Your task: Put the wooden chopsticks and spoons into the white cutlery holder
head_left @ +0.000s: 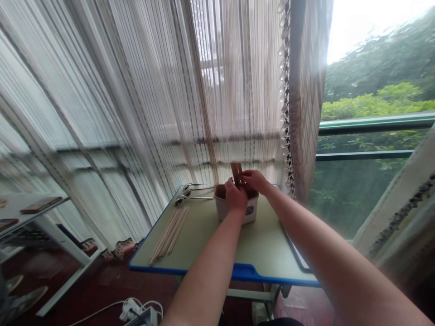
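Note:
A white container with a brown inner rim [221, 209] stands toward the back of the small table. Above its opening, a brown slotted plastic piece [235, 169] sticks up between my hands. My left hand [236, 197] is closed at the lower part of this piece, over the container's near edge. From the right, my right hand [254, 180] pinches the same piece with bent fingers. Left of the container lie metal spoons [186, 195], their handles pointing toward it. Nearer the front left lies a bundle of wooden chopsticks [171, 233].
The pale green tabletop [204, 240] has a blue edge. A flat grey-edged object [295, 242] lies at its right, partly behind my forearm. String curtains [152, 90] hang close behind. A white power strip with cables [131, 310] lies low at the left.

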{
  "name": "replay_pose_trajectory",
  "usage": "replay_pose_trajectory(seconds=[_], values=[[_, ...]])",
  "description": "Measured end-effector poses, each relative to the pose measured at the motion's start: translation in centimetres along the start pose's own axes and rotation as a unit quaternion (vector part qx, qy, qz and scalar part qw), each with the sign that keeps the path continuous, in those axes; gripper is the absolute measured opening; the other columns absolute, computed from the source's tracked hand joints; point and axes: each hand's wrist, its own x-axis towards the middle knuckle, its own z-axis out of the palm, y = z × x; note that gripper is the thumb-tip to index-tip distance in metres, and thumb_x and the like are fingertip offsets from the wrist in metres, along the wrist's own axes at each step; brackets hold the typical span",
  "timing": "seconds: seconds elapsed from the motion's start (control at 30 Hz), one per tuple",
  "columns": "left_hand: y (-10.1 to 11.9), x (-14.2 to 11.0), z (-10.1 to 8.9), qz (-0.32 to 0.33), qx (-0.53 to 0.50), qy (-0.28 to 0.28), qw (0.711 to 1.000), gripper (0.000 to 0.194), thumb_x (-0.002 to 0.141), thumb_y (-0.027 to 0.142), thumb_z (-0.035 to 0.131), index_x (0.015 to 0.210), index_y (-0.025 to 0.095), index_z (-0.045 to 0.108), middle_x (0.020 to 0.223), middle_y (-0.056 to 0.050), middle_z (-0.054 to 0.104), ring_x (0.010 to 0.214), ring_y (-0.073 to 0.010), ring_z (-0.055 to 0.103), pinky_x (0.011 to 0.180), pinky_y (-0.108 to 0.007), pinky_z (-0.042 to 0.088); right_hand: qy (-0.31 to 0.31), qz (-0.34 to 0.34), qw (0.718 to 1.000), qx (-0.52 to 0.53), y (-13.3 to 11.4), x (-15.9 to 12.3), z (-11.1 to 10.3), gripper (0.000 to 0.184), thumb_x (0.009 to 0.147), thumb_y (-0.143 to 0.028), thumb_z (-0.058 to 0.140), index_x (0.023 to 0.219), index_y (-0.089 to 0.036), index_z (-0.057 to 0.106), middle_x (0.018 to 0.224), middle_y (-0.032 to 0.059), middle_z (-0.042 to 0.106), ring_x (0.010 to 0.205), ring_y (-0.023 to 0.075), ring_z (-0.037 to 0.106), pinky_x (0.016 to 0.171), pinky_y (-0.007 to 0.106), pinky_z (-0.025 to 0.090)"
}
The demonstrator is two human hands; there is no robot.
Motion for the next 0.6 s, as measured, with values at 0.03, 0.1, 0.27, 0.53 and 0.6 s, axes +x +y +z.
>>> replay_pose_trajectory(seconds=[0.03,0.1,0.27,0.53,0.6], values=[[0.0,0.0,0.1,0.000,-0.006,0.006,1.000,0.039,0.079,0.014,0.046,0.118,0.013,0.045,0.118,-0.016,0.050,0.107,-0.0240,0.053,0.090,-0.035,0.042,-0.002,0.001,1.000,0.004,0.0,0.0,0.0,0.024,0.072,-0.032,0.063,0.088,-0.016,0.071,0.075,0.0031,0.071,0.065,0.0139,0.062,0.059,0.023,0.047],[-0.1,-0.1,0.2,0.001,-0.020,0.023,1.000,0.037,0.079,0.013,0.046,0.116,0.013,0.045,0.119,-0.015,0.049,0.110,-0.0232,0.050,0.092,-0.034,0.040,-0.003,0.000,1.000,0.011,-0.1,-0.1,-0.1,0.024,0.071,-0.031,0.064,0.087,-0.016,0.070,0.076,0.0037,0.071,0.067,0.0147,0.063,0.061,0.024,0.048],[-0.1,0.3,-0.6,0.021,-0.067,0.079,0.994,0.024,0.082,0.017,0.046,0.106,0.016,0.046,0.112,-0.012,0.052,0.106,-0.0191,0.051,0.091,-0.032,0.041,0.020,-0.011,1.000,0.005,-1.1,-0.7,-0.4,0.026,0.070,-0.029,0.064,0.092,-0.017,0.067,0.084,0.0054,0.071,0.076,0.0176,0.064,0.071,0.029,0.049],[-3.4,1.2,-6.8,0.124,-0.051,0.100,0.986,0.025,0.075,0.008,0.043,0.097,0.018,0.046,0.102,-0.007,0.053,0.081,-0.0144,0.054,0.076,-0.028,0.046,0.280,-0.157,0.947,-0.015,-7.0,-6.5,3.0,0.035,0.079,-0.030,0.052,0.113,-0.020,0.050,0.104,0.0083,0.060,0.086,0.0177,0.058,0.075,0.033,0.049],[-5.8,1.4,-9.2,0.100,-0.021,0.129,0.986,0.025,0.074,0.009,0.043,0.097,0.018,0.046,0.101,-0.007,0.052,0.075,-0.0137,0.053,0.073,-0.028,0.046,0.253,-0.174,0.952,-0.001,-8.4,-8.5,5.3,0.030,0.081,-0.028,0.050,0.110,-0.021,0.050,0.101,0.0076,0.059,0.083,0.0168,0.058,0.075,0.032,0.049]])
